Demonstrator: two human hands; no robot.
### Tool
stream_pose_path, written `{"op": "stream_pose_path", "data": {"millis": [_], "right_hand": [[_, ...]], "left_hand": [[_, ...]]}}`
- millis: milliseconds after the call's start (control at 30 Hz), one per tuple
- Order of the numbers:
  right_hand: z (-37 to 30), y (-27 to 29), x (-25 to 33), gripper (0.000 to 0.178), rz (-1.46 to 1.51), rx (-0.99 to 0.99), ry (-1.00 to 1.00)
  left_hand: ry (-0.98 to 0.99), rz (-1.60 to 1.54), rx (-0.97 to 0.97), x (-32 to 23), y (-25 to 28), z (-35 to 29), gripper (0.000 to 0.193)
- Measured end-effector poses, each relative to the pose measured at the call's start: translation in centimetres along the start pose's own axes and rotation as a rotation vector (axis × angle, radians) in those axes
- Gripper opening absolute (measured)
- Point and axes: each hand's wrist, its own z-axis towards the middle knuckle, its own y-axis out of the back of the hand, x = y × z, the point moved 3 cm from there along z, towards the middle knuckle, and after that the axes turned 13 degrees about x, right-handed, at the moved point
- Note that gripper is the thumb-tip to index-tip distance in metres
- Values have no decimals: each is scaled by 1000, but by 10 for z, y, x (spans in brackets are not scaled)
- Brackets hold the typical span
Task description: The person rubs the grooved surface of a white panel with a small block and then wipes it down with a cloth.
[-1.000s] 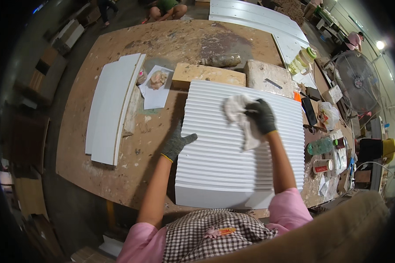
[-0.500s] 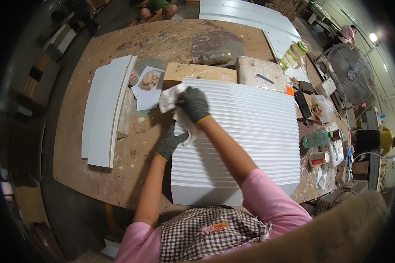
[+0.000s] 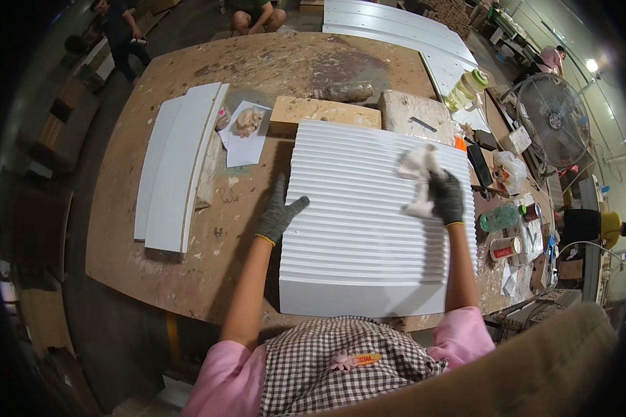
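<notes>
A white ridged panel (image 3: 368, 222) lies in front of me on the worktable. At its left edge rests my left hand (image 3: 279, 214) in a dark grey knit glove, thumb apart from the fingers and nothing held. Over the panel's right side, my right hand (image 3: 446, 197), gloved the same way, grips a white cloth (image 3: 418, 170) that hangs loosely over the ridges. Behind the panel are a yellowish wooden block (image 3: 320, 113) and a wrapped pale block (image 3: 414, 115) with a small dark flat tool (image 3: 423, 124) on top.
Smooth white boards (image 3: 181, 167) lie stacked on the table (image 3: 118, 257) at left, beside a beige lump (image 3: 247, 122) on paper. Along the right stand a green-capped bottle (image 3: 467, 89), a greenish bottle (image 3: 500, 217), a cup (image 3: 505, 248) and a fan (image 3: 553, 119). Other people are farther off.
My right hand has carried the cloth from the panel's upper left to its right side. My left hand has come off the cloth and moved slightly up and right along the left edge.
</notes>
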Motion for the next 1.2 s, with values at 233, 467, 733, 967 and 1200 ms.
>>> {"op": "stream_pose_path", "data": {"millis": [233,467,733,967,1200], "right_hand": [[-24,68,42,30,328,61,-93],[-42,-100,247,77,-239,214,-230],[-10,-186,385,33,538,581,771],[-83,-41,246,29,619,264,380],[-171,-91,137,79,-547,229,107]], "left_hand": [[-139,51,11,-2,-2,-141,100],[81,-122,-71,-17,-47,-210,112],[-155,-34,-208,33,-66,-188,106],[289,-171,186,112,-115,-168,98],[1,-32,-139,33,-84,-196,104]]}}
